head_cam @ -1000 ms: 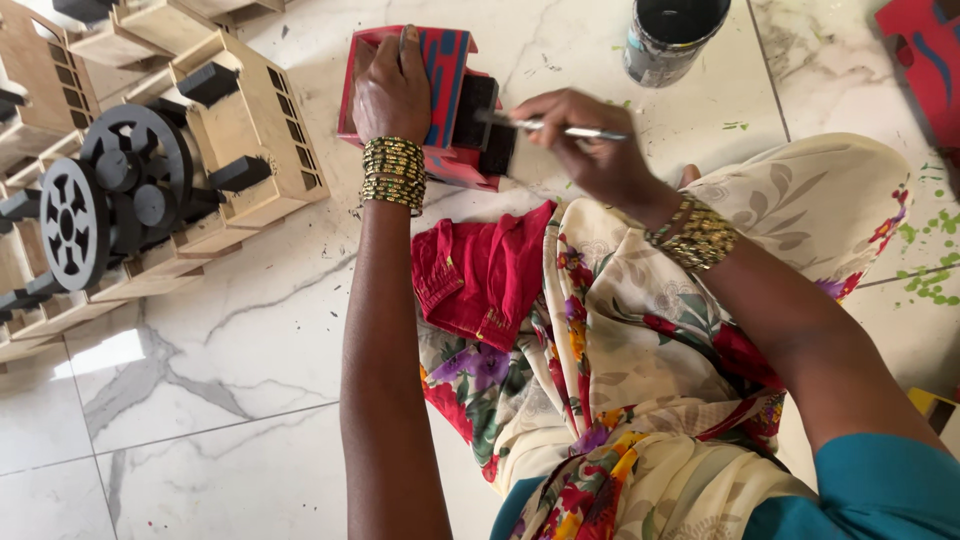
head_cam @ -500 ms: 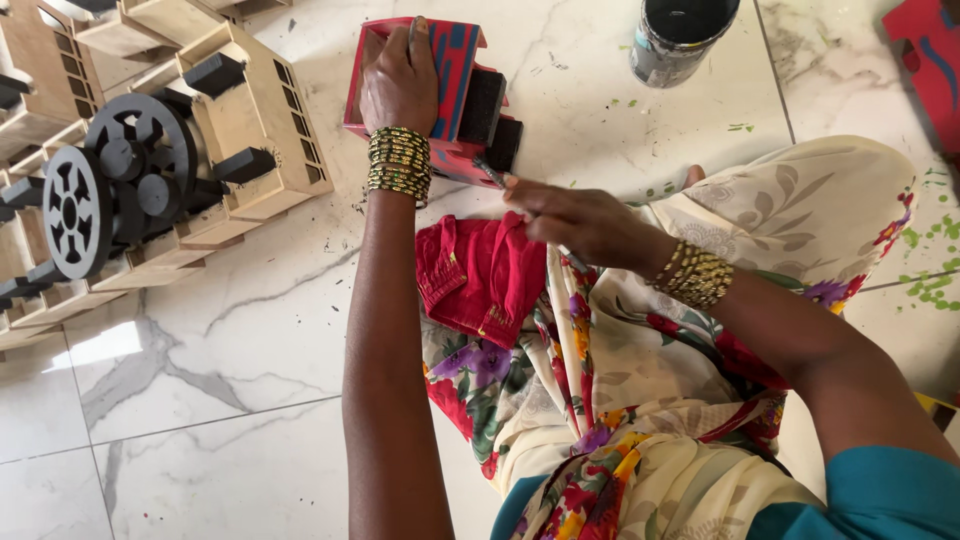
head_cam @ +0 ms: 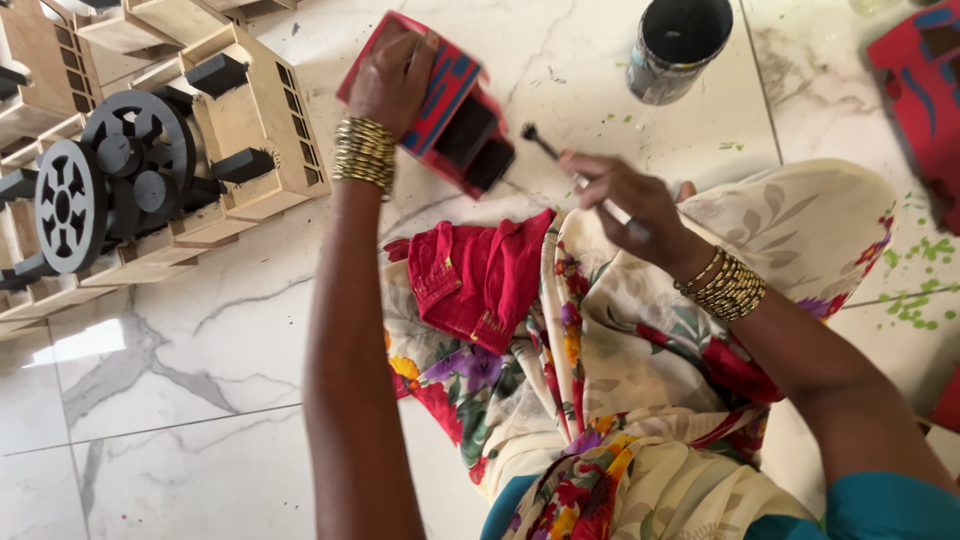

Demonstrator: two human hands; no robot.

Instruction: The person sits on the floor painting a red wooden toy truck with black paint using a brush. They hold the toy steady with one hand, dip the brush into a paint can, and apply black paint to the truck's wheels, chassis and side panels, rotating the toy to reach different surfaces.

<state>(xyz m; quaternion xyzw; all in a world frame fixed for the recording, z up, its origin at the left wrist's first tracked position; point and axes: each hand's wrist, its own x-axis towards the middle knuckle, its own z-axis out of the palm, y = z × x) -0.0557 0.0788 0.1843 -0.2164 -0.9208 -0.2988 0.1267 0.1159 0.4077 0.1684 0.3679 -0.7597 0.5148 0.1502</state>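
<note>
My left hand (head_cam: pixel 390 80) grips a small wooden toy (head_cam: pixel 455 115) painted red with blue stripes and a black recessed end, holding it tilted above the marble floor. My right hand (head_cam: pixel 625 200) pinches a thin paintbrush (head_cam: pixel 560 160) whose black tip points at the toy's black end, a short gap away. Both wrists wear stacks of gold bangles. A red cloth (head_cam: pixel 470 280) lies on my lap over a floral cream fabric (head_cam: pixel 640 380).
Unpainted wooden toy vehicles with black wheels (head_cam: pixel 120 185) stand at the left on the marble floor (head_cam: pixel 180 400). A paint tin (head_cam: pixel 680 45) with dark paint sits at the top. Another red and blue painted piece (head_cam: pixel 925 90) lies at the right edge, near green paint specks (head_cam: pixel 915 300).
My left hand has tilted and turned the toy, and the black end now faces right. My right hand drew back, then brought the brush up near that end.
</note>
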